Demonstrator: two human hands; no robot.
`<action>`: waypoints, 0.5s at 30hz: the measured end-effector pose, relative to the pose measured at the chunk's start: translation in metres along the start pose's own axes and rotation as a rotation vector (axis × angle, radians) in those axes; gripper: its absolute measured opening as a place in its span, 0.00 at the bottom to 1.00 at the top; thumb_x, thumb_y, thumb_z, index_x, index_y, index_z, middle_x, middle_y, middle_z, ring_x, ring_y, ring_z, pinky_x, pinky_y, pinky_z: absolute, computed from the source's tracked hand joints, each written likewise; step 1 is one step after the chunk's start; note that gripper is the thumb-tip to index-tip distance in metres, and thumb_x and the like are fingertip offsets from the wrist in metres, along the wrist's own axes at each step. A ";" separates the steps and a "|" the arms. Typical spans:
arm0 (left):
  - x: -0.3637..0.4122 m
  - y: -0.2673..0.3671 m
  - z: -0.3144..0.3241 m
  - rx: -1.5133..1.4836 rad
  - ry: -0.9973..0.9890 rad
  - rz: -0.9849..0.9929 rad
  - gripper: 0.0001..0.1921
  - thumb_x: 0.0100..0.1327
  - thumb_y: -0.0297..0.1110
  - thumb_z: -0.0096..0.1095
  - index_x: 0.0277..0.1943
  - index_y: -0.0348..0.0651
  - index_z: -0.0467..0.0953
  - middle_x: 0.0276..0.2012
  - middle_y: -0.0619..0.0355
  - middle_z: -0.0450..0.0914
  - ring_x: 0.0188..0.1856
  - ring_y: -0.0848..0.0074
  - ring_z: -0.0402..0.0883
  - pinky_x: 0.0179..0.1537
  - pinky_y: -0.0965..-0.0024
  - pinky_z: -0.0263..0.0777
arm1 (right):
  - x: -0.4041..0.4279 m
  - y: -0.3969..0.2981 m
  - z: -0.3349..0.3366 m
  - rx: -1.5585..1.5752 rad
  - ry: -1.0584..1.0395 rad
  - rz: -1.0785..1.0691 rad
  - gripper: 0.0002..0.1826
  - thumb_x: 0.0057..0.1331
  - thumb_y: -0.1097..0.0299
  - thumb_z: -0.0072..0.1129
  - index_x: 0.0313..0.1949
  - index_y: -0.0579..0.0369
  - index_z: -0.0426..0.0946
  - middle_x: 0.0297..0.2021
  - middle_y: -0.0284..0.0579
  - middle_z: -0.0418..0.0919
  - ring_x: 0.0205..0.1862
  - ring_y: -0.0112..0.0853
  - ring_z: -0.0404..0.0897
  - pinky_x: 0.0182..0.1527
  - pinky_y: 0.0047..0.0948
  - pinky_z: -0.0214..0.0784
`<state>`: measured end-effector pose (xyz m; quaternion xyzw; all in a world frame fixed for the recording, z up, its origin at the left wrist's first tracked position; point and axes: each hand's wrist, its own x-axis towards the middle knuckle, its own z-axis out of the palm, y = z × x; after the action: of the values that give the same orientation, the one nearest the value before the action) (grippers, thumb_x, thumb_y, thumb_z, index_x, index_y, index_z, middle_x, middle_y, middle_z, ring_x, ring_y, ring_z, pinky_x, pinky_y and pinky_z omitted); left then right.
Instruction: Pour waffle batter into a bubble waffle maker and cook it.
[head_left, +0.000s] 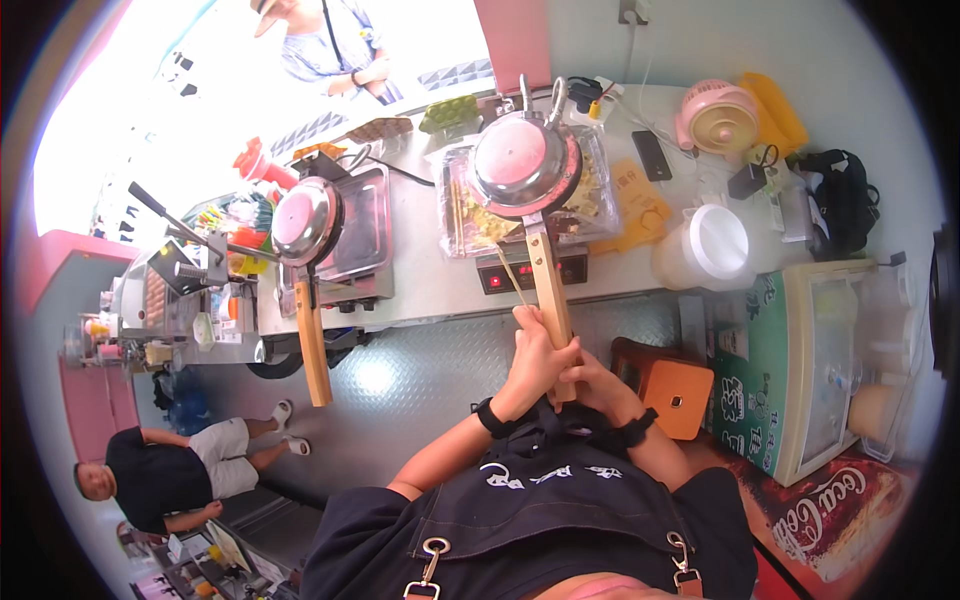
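A round metal double-sided pan (517, 165) with wooden handles (552, 292) is held closed over a film-lined tray (604, 217). My left hand (534, 360) grips the handle from the left, and a thin wooden stick (514, 271) juts up from its fingers. Lower down, my right hand (598, 379) closes around the handle from the right, its fingers partly hidden behind it. Yellowish scraps (484, 225) lie in the tray beneath the pan. The inside of the pan is out of sight.
A second round pan (304, 221) rests left, its handle overhanging the counter (420, 281). A control panel (517, 276) glows at the front edge. Rightward are a white-lidded bucket (716, 240), phone (651, 156) and pink fan (716, 120). One person (161, 476) stands left, another (330, 52) outside.
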<state>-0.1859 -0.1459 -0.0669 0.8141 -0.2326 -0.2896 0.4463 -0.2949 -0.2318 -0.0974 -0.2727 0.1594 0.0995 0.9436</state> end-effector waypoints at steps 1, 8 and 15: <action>0.000 -0.002 0.000 0.126 0.035 0.017 0.34 0.53 0.36 0.75 0.46 0.36 0.50 0.40 0.41 0.69 0.44 0.48 0.75 0.45 0.52 0.72 | 0.001 -0.001 0.001 0.001 -0.002 0.004 0.28 0.56 0.69 0.61 0.56 0.59 0.65 0.35 0.46 0.76 0.29 0.36 0.80 0.30 0.38 0.77; -0.009 0.004 -0.012 0.313 0.104 0.113 0.33 0.53 0.37 0.76 0.45 0.31 0.54 0.40 0.40 0.74 0.40 0.47 0.77 0.42 0.52 0.72 | 0.013 0.010 -0.008 -0.100 -0.095 0.033 0.26 0.57 0.76 0.59 0.56 0.60 0.64 0.33 0.45 0.77 0.33 0.37 0.81 0.33 0.39 0.79; 0.003 -0.054 -0.015 -0.220 -0.032 0.158 0.30 0.58 0.27 0.73 0.44 0.39 0.48 0.38 0.55 0.62 0.44 0.73 0.74 0.44 0.70 0.76 | 0.021 0.020 0.005 -0.237 0.053 0.003 0.29 0.58 0.78 0.59 0.58 0.57 0.58 0.34 0.45 0.75 0.30 0.36 0.81 0.27 0.37 0.80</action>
<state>-0.1676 -0.1122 -0.1081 0.7346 -0.2699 -0.2903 0.5507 -0.2794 -0.2108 -0.1106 -0.3845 0.1719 0.1117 0.9001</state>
